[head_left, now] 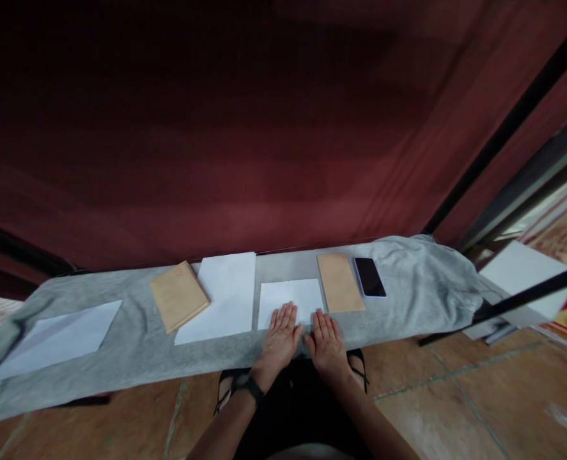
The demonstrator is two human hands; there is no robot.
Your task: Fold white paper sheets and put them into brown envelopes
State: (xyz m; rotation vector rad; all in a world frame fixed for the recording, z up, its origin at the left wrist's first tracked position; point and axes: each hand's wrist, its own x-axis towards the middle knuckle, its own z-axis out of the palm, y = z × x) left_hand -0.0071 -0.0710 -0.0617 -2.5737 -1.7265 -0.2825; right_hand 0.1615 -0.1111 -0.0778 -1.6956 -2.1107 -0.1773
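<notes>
A white sheet of paper [290, 294] lies in front of me on the grey cloth, its near edge partly under my fingers. My left hand [280, 335] rests flat on its lower middle, fingers stretched out and holding nothing. On the sheet's lower right corner my right hand [327, 342] lies flat too, fingers extended. Just right of the sheet is a brown envelope [341, 282], and beyond it a dark-screened phone [370, 277]. To the left lies a larger white paper [228, 294], partly covered by a stack of brown envelopes [179, 296].
Another white paper [57, 338] is at the far left of the long narrow surface covered with grey cloth [417, 281]. A dark red panel [283, 160] stands behind it. Black metal bars [513, 121] slant at the right. Below is a tiled floor [436, 409].
</notes>
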